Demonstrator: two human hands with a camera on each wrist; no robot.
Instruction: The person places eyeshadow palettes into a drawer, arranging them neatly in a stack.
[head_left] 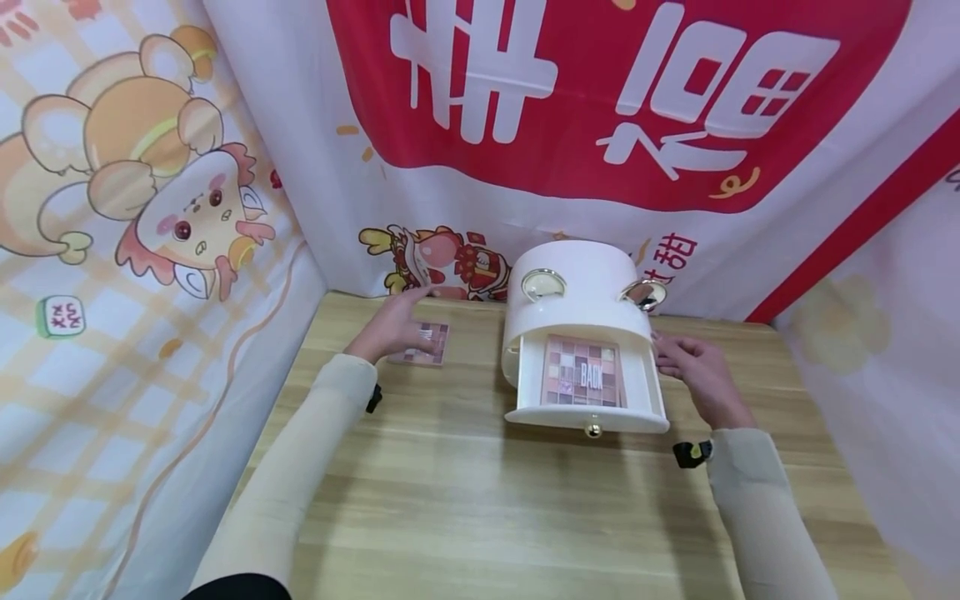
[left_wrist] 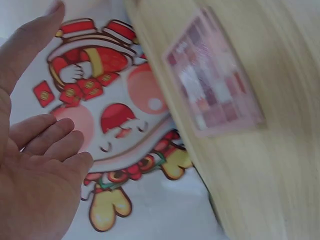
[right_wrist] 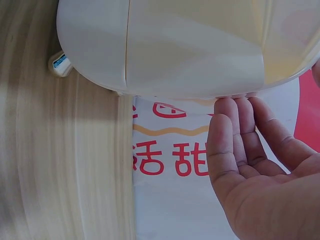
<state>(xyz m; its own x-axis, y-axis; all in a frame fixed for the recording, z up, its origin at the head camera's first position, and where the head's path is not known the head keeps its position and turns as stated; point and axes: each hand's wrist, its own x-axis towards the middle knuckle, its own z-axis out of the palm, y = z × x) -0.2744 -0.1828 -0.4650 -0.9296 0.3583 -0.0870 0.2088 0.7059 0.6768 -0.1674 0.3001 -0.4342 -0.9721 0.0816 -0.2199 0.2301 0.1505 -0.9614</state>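
My left hand (head_left: 390, 329) hovers over a pink eyeshadow palette (left_wrist: 215, 75) lying on the table. Its fingers are extended with nothing in them, and a gap separates hand and palette in the left wrist view. To the right stands a white rounded storage box (head_left: 573, 258) with its drawer (head_left: 637, 375) pulled out. Inside the drawer lies a second, larger palette (head_left: 570, 375) marked "BACK". The fingertips of my right hand (right_wrist: 260, 165) touch the box's right side, fingers nearly straight and the thumb partly out of frame.
Two round gold-rimmed pieces (head_left: 543, 285) are on the box, and a gold knob (head_left: 593, 431) is on the drawer front. Printed cloth (head_left: 465, 179) hangs behind the wooden table (head_left: 450, 500) and along both sides.
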